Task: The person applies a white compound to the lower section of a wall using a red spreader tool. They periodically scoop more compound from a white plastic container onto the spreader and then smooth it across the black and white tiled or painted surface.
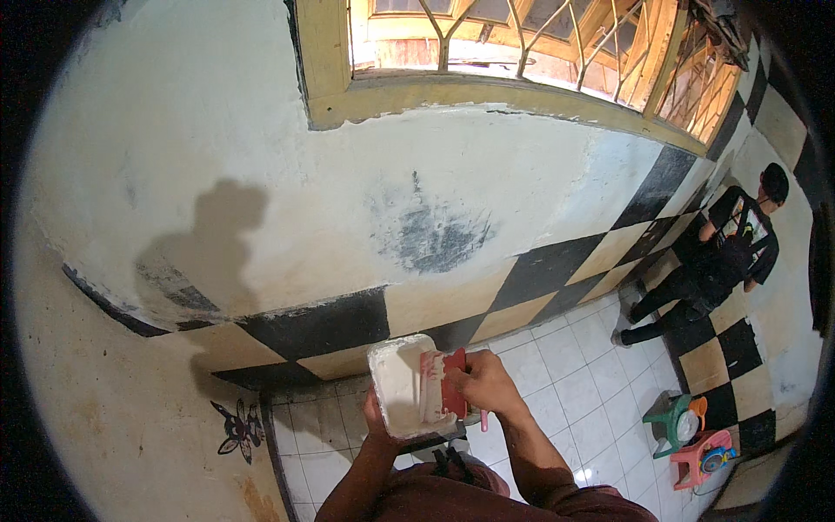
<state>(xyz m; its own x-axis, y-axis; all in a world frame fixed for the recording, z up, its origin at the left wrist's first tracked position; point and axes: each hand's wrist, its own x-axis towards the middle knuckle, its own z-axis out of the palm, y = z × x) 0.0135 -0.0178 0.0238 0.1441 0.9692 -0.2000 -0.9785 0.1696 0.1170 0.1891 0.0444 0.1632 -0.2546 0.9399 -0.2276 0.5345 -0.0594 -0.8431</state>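
Observation:
A white rectangular tub (396,390) of pale, creamy paste is held low in front of me, with my left hand (376,411) gripping its left side. My right hand (484,383) is closed on a red scraper (450,383), whose paste-smeared edge is over the right part of the tub. Beyond the tub is the wall (557,200), whitish above and checkered black and cream below, with a rough dark patch (430,233) below the window.
A yellow-framed, grilled window (327,96) tops the wall. At right a co-worker (722,257) in black stands by the side wall. Green (664,428) and pink (696,461) stools bearing items stand on white floor tiles (574,389). A flower decal (239,428) marks the left wall.

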